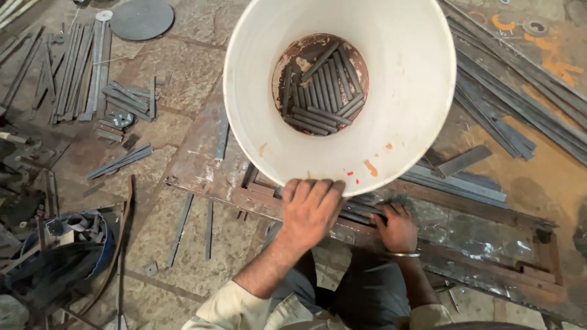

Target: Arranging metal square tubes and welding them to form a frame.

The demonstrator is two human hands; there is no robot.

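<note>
Even, soft daylight, no hard shadows; mild glare on white bucket (416, 79) wall; edges slightly warped, corners a bit blurry.

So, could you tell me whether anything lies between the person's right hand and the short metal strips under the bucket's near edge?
Nothing visible does. The right hand rests directly on the short flat grey metal strips on the rusty steel frame. The large white plastic bucket, gripped at its near rim by the left hand, overhangs them from above.

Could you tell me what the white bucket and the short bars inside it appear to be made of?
White bucket: probably plastic, smooth matte walls, rust-stained bottom. Short bars: likely steel, dull dark grey, flat with straight-cut ends. The left hand grips the rim.
</note>
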